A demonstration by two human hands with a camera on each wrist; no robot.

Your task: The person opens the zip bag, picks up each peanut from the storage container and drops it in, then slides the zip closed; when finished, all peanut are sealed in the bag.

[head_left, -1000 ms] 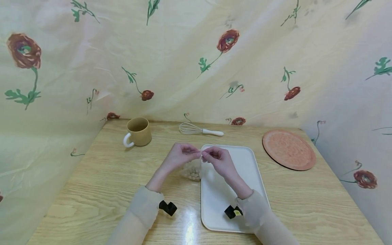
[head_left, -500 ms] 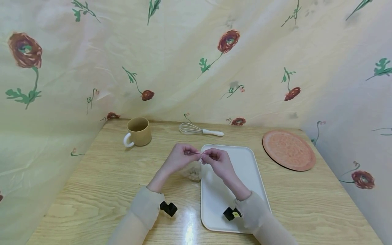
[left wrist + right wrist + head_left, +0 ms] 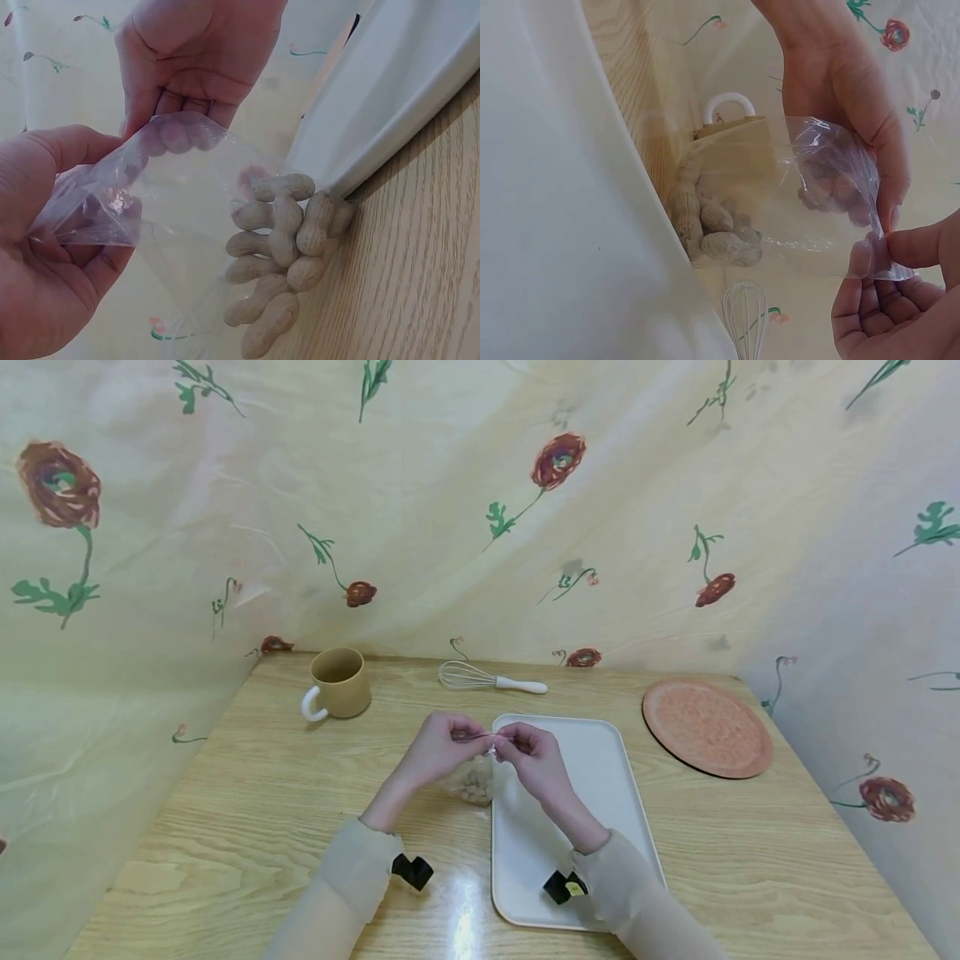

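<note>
A clear plastic bag (image 3: 180, 180) holds several unshelled peanuts (image 3: 285, 225) in its bottom, which sits at the left edge of the white tray (image 3: 577, 827). My left hand (image 3: 442, 747) pinches the bag's top edge between thumb and fingers. Close beside it, my right hand (image 3: 536, 758) pinches the same edge at the other corner. The thumbs nearly meet in the right wrist view, where the bag's top (image 3: 870, 217) is gathered and creased. In the head view the hands hide much of the upper bag.
A tan mug (image 3: 347, 689) with a white handle stands at the back left. The whisk (image 3: 487, 678) lies behind the tray. At the right is a round pinkish plate (image 3: 708, 727). Floral cloth (image 3: 450, 527) hangs behind the wooden table (image 3: 247, 827).
Both hands stay almost in place at the bag's top edge, with only slight shifts of the fingers. The right forearm has drawn a little to the left.
</note>
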